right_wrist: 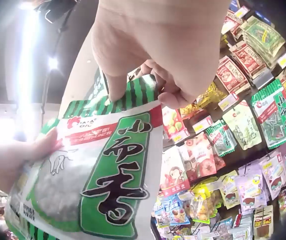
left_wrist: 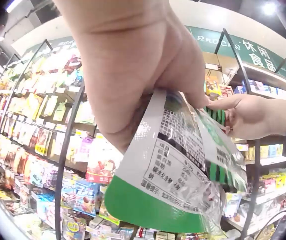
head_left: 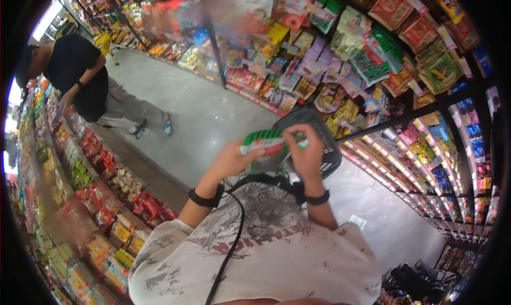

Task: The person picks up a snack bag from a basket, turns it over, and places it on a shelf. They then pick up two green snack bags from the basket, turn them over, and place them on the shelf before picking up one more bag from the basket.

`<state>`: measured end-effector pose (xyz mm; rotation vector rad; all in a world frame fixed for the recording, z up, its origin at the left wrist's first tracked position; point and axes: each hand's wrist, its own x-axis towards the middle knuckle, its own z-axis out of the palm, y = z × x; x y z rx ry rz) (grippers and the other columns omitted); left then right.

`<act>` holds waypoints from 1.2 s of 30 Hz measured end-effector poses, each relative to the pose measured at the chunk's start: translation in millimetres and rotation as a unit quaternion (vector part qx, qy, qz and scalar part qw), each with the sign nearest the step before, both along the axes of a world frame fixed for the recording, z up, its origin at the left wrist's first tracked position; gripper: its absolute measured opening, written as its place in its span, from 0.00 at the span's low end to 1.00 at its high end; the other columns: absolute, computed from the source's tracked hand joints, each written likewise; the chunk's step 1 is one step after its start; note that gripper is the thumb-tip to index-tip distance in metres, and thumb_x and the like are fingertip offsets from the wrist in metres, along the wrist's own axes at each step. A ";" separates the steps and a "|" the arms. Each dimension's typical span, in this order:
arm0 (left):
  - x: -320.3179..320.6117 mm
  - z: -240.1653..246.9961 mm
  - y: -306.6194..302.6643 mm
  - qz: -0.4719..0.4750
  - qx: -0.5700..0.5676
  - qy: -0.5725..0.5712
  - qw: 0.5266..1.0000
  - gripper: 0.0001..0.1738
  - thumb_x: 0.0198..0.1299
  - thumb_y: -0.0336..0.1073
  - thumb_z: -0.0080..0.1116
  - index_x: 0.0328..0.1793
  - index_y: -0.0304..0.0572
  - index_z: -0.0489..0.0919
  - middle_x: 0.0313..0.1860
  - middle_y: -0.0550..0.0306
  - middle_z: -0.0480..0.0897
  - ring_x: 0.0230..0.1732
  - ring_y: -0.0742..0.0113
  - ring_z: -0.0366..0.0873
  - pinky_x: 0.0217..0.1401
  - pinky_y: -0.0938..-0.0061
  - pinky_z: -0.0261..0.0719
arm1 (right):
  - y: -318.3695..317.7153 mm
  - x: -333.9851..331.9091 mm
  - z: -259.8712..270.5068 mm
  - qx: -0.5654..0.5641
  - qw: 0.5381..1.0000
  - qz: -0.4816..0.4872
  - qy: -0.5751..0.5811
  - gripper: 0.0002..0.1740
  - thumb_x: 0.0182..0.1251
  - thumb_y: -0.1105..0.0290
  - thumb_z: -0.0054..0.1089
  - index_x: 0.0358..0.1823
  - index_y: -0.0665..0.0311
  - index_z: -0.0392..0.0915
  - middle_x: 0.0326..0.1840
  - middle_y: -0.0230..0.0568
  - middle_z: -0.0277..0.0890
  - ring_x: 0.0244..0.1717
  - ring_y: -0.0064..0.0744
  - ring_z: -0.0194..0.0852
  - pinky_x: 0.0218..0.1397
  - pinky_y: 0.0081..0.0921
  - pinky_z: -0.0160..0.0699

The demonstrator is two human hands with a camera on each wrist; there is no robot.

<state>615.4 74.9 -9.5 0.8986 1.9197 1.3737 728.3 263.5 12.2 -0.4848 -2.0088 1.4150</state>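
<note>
Gripping one side of the bag, the left hand in the head view has its thumb on the front face. The right hand pinches the end of the bag's green-striped top edge. The bag is between the two hands, in front of the chest of a pale printed shirt. A black band circles the left wrist, another the right, and a dark cable runs down the shirt. Just beyond the right hand is a dark basket; what supports it is hidden. Packed snack shelves stand beyond, and a lower display lines the left side. Beside that display, a person in black leans with an arm toward the goods.

In the left wrist view, the bag hangs from the left hand, its printed back and green bottom facing the camera. The left fingertips are hidden behind palm and bag. The right hand is at the striped edge, fingers bent against it.

In the right wrist view, the bag's front shows large dark characters on a green panel. The right thumb and fingers clasp the striped top near one corner; the left thumb presses the front near the opposite side. Packets hang on the shelves beyond.
</note>
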 end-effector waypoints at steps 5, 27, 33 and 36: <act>-31.5 -19.9 -9.2 0.069 0.013 -0.045 0.997 0.17 0.71 0.41 0.64 0.57 0.37 0.83 0.33 0.60 0.85 0.31 0.76 0.75 0.37 0.74 0.77 | 45.2 -35.7 -2.8 -0.041 0.999 -0.028 -0.010 0.11 0.68 0.67 0.70 0.49 0.62 0.88 0.38 0.31 0.86 0.34 0.15 0.73 0.35 0.17 0.66; -265.1 -8.0 185.3 0.086 -0.074 -0.020 0.993 0.13 0.73 0.40 0.60 0.48 0.35 0.83 0.28 0.68 0.79 0.29 0.80 0.70 0.31 0.77 0.71 | 333.5 -263.0 -61.3 -0.044 0.976 -0.197 0.080 0.15 0.70 0.60 0.71 0.49 0.62 0.88 0.30 0.25 0.80 0.20 0.10 0.57 0.23 0.20 0.53; -294.8 -7.0 214.8 0.085 -0.114 -0.045 0.989 0.12 0.73 0.39 0.60 0.47 0.36 0.83 0.28 0.68 0.78 0.29 0.81 0.68 0.30 0.78 0.69 | 381.4 -299.4 -72.7 -0.043 0.981 -0.148 0.118 0.13 0.70 0.66 0.70 0.50 0.65 0.88 0.40 0.31 0.84 0.32 0.16 0.72 0.36 0.20 0.67; -311.1 -16.3 224.6 0.080 -0.103 -0.043 0.991 0.12 0.73 0.39 0.60 0.48 0.35 0.83 0.28 0.69 0.77 0.29 0.82 0.68 0.30 0.78 0.68 | 395.3 -304.2 -74.1 -0.155 0.974 -0.123 0.112 0.10 0.69 0.72 0.70 0.48 0.68 0.88 0.41 0.33 0.84 0.37 0.22 0.77 0.42 0.24 0.73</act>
